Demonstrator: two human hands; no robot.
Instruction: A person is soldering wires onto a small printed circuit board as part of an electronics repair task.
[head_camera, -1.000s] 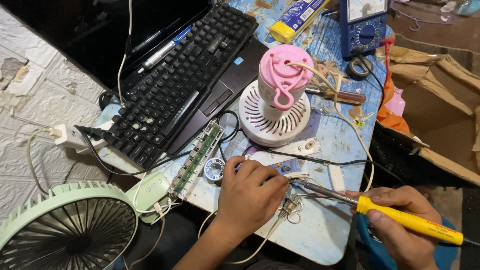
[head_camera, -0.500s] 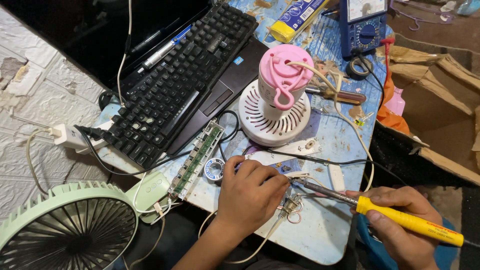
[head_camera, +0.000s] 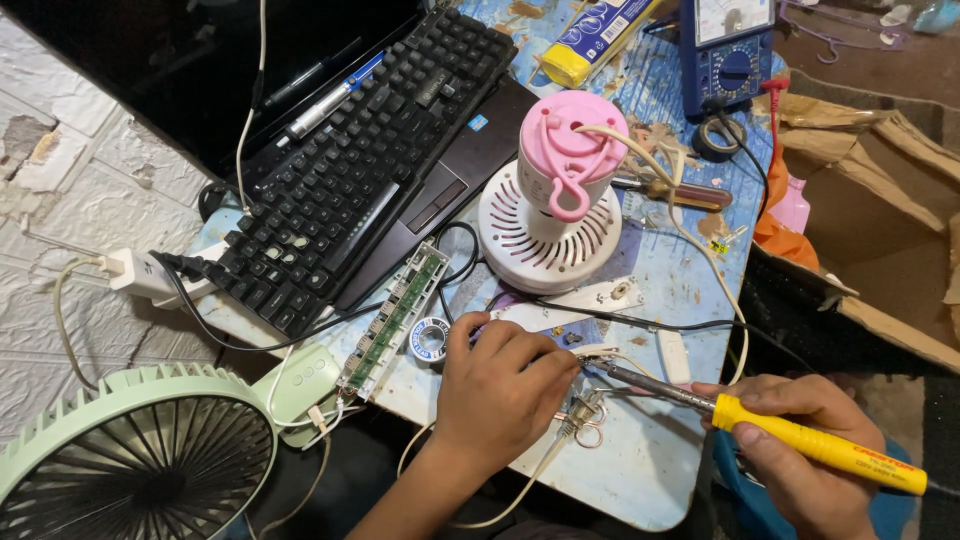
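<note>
yellow-and-blue box (head_camera: 598, 35) at table's far edge; blue multimeter's pale screen (head_camera: 734, 17), top right; dark laptop screen (head_camera: 150, 70), top left

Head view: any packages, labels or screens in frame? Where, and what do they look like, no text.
Tube package: top centre of the table, long box, blue and white with a yellow end.
Multimeter: top right, blue case, pale display window, round dial.
Laptop screen: top left behind the keyboard, dark.
Soldering iron: in the right hand, yellow handle bearing red printed lettering.

Glossy yellow plastic soldering-iron handle (head_camera: 820, 450)
</note>
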